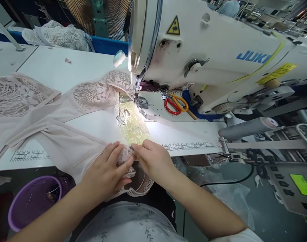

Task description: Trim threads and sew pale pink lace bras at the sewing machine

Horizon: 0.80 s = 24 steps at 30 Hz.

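A pale pink lace garment (67,111) lies spread over the white sewing table (55,67), its lace edge hanging off the front. My left hand (108,171) rests on the lace trim at the table's front edge, fingers curled and pressing the fabric. My right hand (150,159) pinches the same lace edge beside it, fingertips almost touching the left hand's. Both hands sit just in front of the lit needle area (140,101) of the white sewing machine (219,53).
Red and orange handled scissors (175,104) lie under the machine arm. A purple basket (32,201) stands below the table at left. More lace fabric (57,35) is piled at the back, by a fan (100,13). A control panel (295,185) sits at right.
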Each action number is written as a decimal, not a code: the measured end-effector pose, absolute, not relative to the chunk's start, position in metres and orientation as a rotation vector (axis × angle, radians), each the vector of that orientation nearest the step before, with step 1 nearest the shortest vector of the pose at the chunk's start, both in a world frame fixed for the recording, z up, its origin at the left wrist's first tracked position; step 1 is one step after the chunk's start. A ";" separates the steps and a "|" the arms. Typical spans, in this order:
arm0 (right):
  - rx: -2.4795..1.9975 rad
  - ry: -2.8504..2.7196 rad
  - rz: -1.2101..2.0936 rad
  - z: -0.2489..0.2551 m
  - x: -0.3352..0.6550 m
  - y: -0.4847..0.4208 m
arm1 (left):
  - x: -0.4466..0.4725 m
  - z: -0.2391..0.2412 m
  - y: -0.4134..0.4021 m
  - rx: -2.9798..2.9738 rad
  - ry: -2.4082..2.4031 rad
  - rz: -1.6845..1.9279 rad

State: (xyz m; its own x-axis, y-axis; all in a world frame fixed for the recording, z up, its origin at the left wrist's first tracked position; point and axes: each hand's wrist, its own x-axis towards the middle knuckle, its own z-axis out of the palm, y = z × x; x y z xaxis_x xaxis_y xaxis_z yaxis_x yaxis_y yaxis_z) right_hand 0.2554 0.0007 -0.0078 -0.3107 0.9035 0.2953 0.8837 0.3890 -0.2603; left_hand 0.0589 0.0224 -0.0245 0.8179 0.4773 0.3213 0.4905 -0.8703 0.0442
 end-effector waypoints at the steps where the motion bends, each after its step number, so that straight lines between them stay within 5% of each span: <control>1: -1.560 -2.271 0.087 -0.008 0.254 0.002 | 0.059 -0.024 0.022 -2.959 -0.797 -0.507; 24: -1.657 -2.279 0.122 0.001 0.265 -0.015 | 0.061 -0.023 0.025 -2.974 -0.836 -0.397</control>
State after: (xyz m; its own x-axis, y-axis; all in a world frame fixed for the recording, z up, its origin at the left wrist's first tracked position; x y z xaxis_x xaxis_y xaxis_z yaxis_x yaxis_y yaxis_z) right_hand 0.2650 -0.0151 0.0009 -0.2760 0.9389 0.2058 0.9114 0.3237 -0.2540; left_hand 0.0614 0.0245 -0.0227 0.8237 0.5088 0.2503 0.5156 -0.8557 0.0428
